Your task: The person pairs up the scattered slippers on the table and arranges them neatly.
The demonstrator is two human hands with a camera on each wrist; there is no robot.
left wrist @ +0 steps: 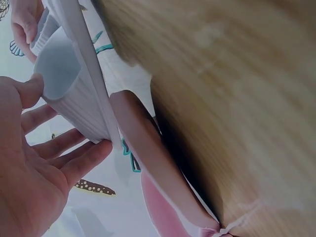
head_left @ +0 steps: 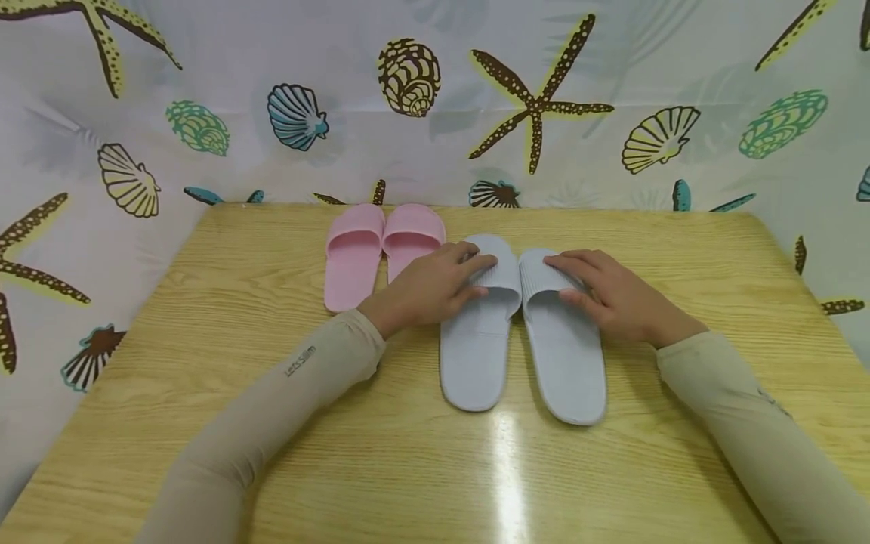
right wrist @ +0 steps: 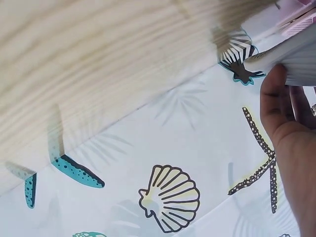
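A pair of white slippers with ribbed straps lies side by side on the wooden table, toes toward the back. My left hand (head_left: 438, 287) holds the left white slipper (head_left: 474, 355) at its strap. In the left wrist view, the thumb is at the strap's opening and the fingers (left wrist: 79, 160) spread along its outer side. My right hand (head_left: 608, 298) grips the strap of the right white slipper (head_left: 569, 363), with its thumb by the opening and fingers over the top. Part of that slipper's strap (right wrist: 301, 61) shows beside the curled fingers in the right wrist view.
A pair of pink slippers (head_left: 353, 272) lies just left of the white pair, partly behind my left hand. The wooden table (head_left: 272, 468) meets a white cloth (head_left: 340, 45) printed with shells and starfish at its back and sides.
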